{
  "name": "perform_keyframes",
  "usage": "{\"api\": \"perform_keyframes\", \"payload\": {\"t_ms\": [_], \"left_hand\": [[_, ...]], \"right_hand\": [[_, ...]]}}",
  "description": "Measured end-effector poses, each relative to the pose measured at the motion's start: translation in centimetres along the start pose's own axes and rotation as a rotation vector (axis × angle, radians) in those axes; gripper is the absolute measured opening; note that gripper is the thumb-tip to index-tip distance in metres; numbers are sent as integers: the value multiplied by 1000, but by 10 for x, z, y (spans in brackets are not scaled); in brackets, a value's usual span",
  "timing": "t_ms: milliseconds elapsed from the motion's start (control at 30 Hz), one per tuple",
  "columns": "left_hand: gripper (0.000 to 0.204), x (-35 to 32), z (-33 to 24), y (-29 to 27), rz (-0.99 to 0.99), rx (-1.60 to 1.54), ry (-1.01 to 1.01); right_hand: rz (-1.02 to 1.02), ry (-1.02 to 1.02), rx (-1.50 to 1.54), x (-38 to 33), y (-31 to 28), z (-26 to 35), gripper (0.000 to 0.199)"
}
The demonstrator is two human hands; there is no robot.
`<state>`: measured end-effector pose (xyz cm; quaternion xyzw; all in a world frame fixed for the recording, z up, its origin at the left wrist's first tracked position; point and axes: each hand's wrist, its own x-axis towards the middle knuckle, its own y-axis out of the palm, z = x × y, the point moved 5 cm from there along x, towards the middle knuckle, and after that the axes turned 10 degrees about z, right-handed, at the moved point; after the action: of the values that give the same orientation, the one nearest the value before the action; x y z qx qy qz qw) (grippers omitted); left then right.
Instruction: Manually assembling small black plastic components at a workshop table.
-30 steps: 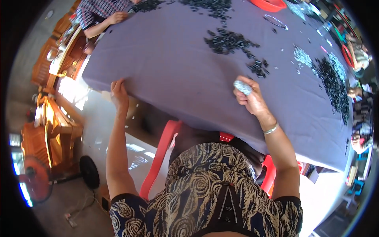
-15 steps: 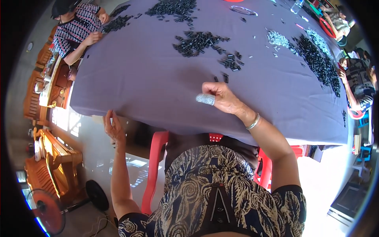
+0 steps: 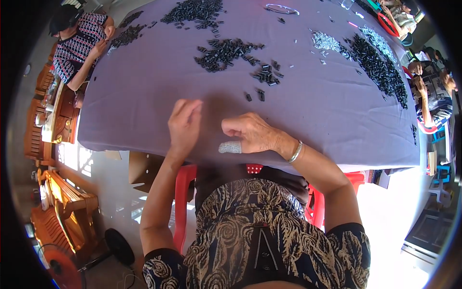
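Note:
Over the near part of the purple tablecloth (image 3: 130,103), my left hand (image 3: 185,125) is raised and smeared by motion, so its grip does not show. Close to its right, my right hand (image 3: 255,132) has its fingers curled in. Anything inside them is hidden. A silvery-white wrap (image 3: 230,147) covers its thumb, which points left. Two small black cylindrical pieces (image 3: 260,95) lie just beyond my hands. Farther off are a small cluster of black pieces (image 3: 267,74) and a larger pile of the same black pieces (image 3: 226,54).
More black pieces form a far pile (image 3: 192,13) and a long right-hand pile (image 3: 378,65), beside silvery small parts (image 3: 325,41). A clear ring-shaped item (image 3: 282,9) lies far back. People sit at the left (image 3: 79,41) and right (image 3: 430,91). A red chair (image 3: 182,202) is below me.
My left hand has come from the table's left edge up over the cloth, near my right hand. My right hand has shifted a little left and nearer to me.

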<state>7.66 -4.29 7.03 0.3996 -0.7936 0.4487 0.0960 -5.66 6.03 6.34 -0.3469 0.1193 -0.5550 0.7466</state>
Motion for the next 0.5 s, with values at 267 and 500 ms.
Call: {"api": "perform_keyframes", "payload": {"t_ms": [267, 500], "left_hand": [[17, 25, -13, 55, 94, -171, 49], [13, 23, -7, 63, 118, -239, -42]], "right_hand": [[-275, -96, -157, -5, -14, -1, 23], [-713, 369, -350, -34, -89, -62, 12]]}}
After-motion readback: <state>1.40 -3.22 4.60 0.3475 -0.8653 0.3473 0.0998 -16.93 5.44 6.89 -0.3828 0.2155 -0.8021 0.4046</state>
